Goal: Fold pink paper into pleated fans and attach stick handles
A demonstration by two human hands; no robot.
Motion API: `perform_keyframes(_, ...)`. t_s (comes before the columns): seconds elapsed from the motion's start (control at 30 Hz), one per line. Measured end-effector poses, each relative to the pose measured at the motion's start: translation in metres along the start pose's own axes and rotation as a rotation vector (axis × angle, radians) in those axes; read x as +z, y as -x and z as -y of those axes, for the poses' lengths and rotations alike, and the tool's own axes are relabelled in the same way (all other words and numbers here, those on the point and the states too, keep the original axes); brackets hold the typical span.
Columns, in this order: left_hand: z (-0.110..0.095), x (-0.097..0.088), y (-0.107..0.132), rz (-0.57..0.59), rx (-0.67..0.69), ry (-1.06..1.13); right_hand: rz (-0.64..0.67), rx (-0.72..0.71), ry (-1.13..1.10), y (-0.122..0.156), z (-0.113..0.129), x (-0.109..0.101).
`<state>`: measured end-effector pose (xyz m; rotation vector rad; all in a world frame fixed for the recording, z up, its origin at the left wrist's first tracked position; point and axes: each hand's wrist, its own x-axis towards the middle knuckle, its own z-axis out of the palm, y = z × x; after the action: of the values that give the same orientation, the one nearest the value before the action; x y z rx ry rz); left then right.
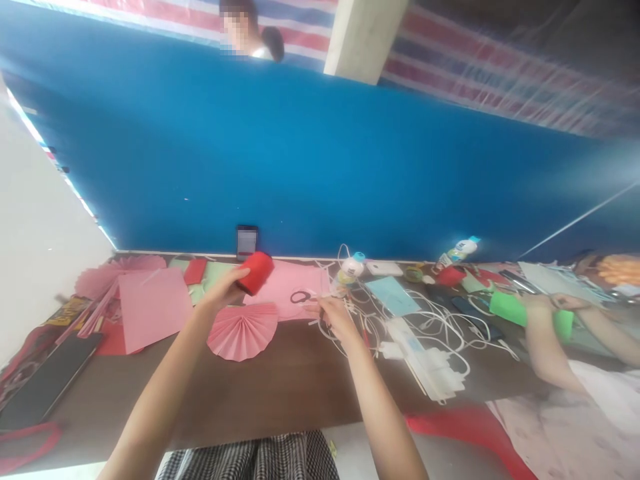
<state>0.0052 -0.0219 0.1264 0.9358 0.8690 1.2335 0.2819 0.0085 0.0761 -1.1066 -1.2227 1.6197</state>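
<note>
My left hand (226, 285) is raised above the brown table (280, 387) and closed around a red paper roll (256, 272). Below it lies a folded pink paper fan (243, 331). My right hand (334, 313) reaches forward just right of black scissors (300, 297), which rest on a pink sheet (290, 283). Its fingers look loosely curled over thin white strips or cords; motion blur hides whether it grips any.
A larger pink sheet (150, 307), more pink fans and a dark laptop (47, 383) lie at the left. A phone (247, 241) leans on the blue partition. White cables, a power strip (425, 363) and bottles crowd the right, where another person's hands (545, 303) hold green paper.
</note>
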Motion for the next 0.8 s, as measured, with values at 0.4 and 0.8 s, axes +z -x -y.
perform_keyframes(0.4,0.050,0.033,-0.009,0.186,-0.198,0.318,0.058,-0.128,-0.200,0.002,-0.003,0.036)
perform_keyframes(0.8,0.055,0.040,0.001,0.253,-0.116,0.438,0.110,-0.169,-0.336,0.005,-0.020,0.051)
